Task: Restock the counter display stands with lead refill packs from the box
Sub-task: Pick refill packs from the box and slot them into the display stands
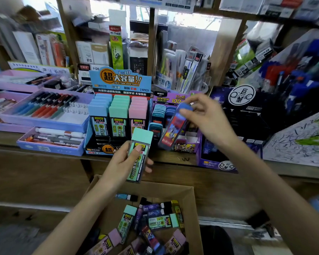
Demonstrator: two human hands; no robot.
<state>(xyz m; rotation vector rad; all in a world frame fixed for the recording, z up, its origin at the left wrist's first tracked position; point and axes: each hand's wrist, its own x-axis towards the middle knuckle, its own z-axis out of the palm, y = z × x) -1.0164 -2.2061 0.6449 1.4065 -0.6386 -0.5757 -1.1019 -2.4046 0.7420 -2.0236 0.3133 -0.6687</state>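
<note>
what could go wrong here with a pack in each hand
1. The right hand pinches the blue-capped pack near its cap, tilted over the purple stand; it could slip or knock the packs standing there.
2. The left hand holds the mint-capped pack before the blue stand, whose mint row looks full; forcing it in may topple neighbours.

The blue display stand (120,80) in the centre has on its header "超大容量!!", "1=10", "2B/0.7MM MPR-2086A" and "24PCS". The packs (118,124) inside it show "2B 0.7". Behind it, a white card (95,68) says "1120" and a tall green box (116,46) says "G-5". The purple stand (171,98) to the right reads "ULTRAMAN", "0.7 HB" and "100". The mint pack (139,162) below the centre shows "200".
</note>
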